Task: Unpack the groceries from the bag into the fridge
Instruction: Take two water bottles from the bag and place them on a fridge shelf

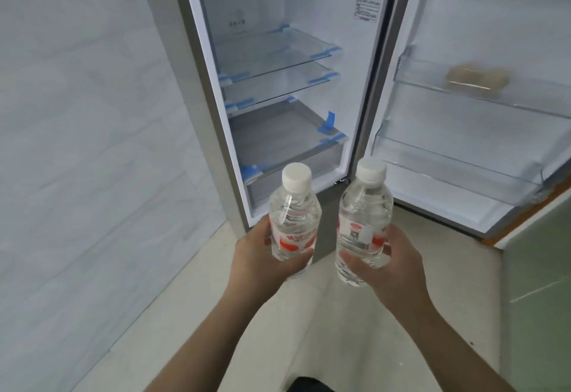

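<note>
- Left hand [262,255] grips one water bottle [292,215], fingers wrapped round its base.
- Right hand [389,265] clamps a second bottle [364,221] the same way.
- Both upright, just in front of the open fridge [278,82], below its shelves.

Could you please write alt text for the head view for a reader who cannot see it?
Two hands, the left hand and right hand, each hold an upright clear plastic water bottle with a white cap, the left bottle and right bottle, before an open white fridge with glass shelves.
</note>
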Motion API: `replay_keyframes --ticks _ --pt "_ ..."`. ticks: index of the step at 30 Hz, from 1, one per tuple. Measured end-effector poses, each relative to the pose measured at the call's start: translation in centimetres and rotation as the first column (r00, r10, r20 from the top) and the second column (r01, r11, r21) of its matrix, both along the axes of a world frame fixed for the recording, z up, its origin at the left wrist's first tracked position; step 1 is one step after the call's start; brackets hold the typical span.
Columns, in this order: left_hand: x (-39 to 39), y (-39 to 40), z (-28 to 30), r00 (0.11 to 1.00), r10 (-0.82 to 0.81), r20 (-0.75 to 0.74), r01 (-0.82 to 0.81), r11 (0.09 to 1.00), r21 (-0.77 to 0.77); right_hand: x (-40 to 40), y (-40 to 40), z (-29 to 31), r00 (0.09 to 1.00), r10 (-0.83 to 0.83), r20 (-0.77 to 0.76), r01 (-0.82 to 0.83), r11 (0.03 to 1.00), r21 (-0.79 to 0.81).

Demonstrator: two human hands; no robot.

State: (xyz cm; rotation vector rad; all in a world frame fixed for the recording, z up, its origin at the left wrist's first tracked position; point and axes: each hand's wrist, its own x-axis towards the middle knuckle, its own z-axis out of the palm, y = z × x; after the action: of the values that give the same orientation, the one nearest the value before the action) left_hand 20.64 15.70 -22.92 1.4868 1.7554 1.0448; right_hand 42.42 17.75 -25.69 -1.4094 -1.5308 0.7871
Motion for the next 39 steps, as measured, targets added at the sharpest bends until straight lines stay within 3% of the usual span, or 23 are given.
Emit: replay_keyframes --ticks 15,27,39 --pt "2.4 15.5 2.4 0.996 0.039 -0.085 -0.038 0.999 0.012 1.5 16.9 2.3 0.999 0.027 0.026 -0.028 0.998 0.063" --pt "4.3 26.1 7.5 0.978 0.202 -0.051 -0.195 0.973 0.125 3.3 32.5 5.8 0.982 0.186 0.017 -0.186 0.968 0.169" --pt "0.2 31.2 10.7 0.938 0.339 0.069 -0.346 0.910 0.231 -2.3 40.7 8.5 0.938 0.337 -0.078 -0.312 0.923 0.225"
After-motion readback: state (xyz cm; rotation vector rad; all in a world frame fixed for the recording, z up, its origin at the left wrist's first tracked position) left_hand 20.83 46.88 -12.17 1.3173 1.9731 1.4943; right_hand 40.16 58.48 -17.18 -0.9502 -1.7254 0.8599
